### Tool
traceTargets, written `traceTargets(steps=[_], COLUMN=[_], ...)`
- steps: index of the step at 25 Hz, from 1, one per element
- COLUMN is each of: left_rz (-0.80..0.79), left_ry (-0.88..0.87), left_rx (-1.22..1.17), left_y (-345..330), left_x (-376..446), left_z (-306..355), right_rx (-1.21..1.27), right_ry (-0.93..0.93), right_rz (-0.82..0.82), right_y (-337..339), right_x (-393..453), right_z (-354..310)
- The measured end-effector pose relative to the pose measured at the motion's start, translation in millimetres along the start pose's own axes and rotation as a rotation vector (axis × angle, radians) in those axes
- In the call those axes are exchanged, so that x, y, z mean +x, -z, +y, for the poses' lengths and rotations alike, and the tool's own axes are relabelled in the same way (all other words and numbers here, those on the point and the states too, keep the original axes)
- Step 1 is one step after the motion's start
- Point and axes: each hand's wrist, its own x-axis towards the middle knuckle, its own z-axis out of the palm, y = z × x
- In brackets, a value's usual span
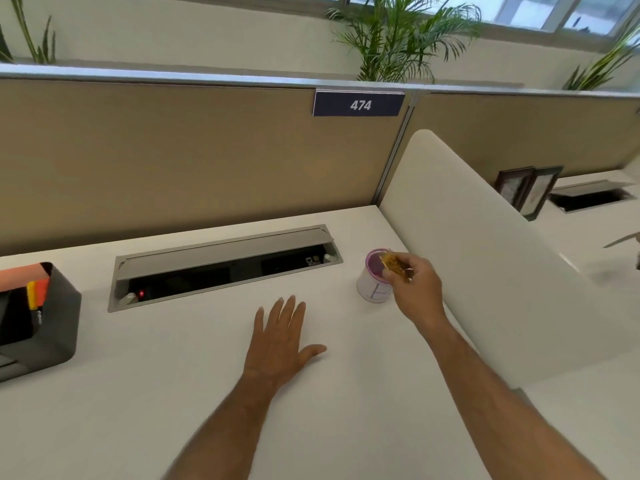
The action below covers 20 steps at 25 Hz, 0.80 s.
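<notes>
Head camera looks down at a white desk [173,393], which fills the lower part of the view. Behind it stands a beige partition wall [173,161] with a metal rail on top. A white side panel [485,254] closes the desk on the right. Green palm plants [398,39] rise behind the partition, under the windows.

A long grey cable slot [221,268] is set in the desk near the partition; its lid is open and a small red light shines inside at the left end. At the left edge of the desk stands a dark grey organizer [52,327] with orange paper and a few coloured markers in it; the white print on one marker is too small to read. On the next desk, at the right, two dark picture frames [530,188] lean together.

A dark blue sign [359,105] hangs on the partition, and it reads "474" in white digits.

The left hand [280,344] lies flat on the desk, palm down, with fingers straight and holding nothing. The right hand [415,289] is well apart from it, and its fingers pinch a golden-brown wrapper [394,265].

A small white cup [372,285] with a purple inside stands upright on the desk, near the side panel. The wrapper is just over its rim. The cup has faint purple marks on its side, but I cannot read them.
</notes>
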Motion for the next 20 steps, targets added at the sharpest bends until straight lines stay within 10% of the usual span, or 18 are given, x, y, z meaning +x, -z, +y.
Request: traceTargets(steps=[13,20], left_rz=[-0.111,-0.158], left_ry=[-0.020,-0.020], left_rx=[0.026,0.026], left_y=[-29,-28], left_x=[11,13], left_z=[-2,-4], right_rx=[-0.519,-0.346], right_ry=[0.156,0.220], right_rz=[-0.085,0.072], right_y=[-11,-13], right_x=[61,56], right_z=[31,31])
